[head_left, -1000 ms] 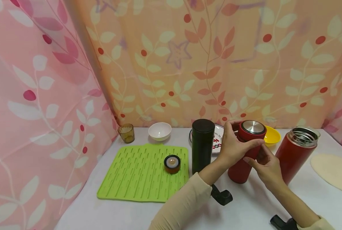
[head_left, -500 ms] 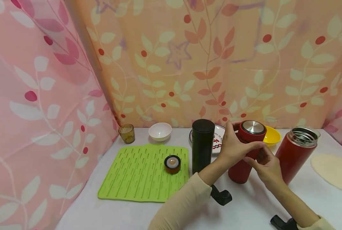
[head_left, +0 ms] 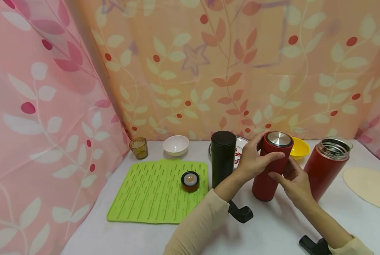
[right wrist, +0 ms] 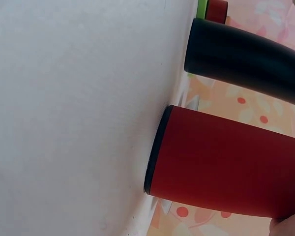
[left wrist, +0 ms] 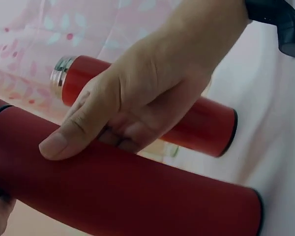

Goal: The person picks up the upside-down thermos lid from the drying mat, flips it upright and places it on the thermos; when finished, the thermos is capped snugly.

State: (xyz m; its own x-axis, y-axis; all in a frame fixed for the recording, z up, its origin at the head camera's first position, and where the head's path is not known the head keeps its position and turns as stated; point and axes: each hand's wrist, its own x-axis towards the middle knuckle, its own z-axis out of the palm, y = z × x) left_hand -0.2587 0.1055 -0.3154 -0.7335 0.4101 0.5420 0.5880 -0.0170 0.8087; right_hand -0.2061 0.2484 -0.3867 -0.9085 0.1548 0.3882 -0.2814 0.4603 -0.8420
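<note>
A red thermos flask (head_left: 266,187) with a silver-topped lid (head_left: 278,139) stands on the white tabletop, leaning slightly in the head view. My left hand (head_left: 252,161) grips its upper part, thumb across the front and fingers behind. Lower down, my right hand (head_left: 296,182) holds the body from the right, its far fingers mostly hidden. The left wrist view shows the right thumb pressed on the flask (left wrist: 137,191). In the right wrist view, the flask's dark base meets the table. Right beside the right hand stands an open red thermos (head_left: 325,173) with a bare steel neck.
A black flask (head_left: 222,159) stands left of my left hand. A small round lid (head_left: 190,181) lies on the green mat (head_left: 155,198). Behind are an amber glass (head_left: 139,148), white bowl (head_left: 176,146), patterned plate (head_left: 240,145) and yellow bowl (head_left: 300,148). A beige round mat (head_left: 370,187) lies right.
My left hand has turned slightly around the flask's upper part, its thumb tip shifting left. My right hand keeps its hold. The head view has shifted a little.
</note>
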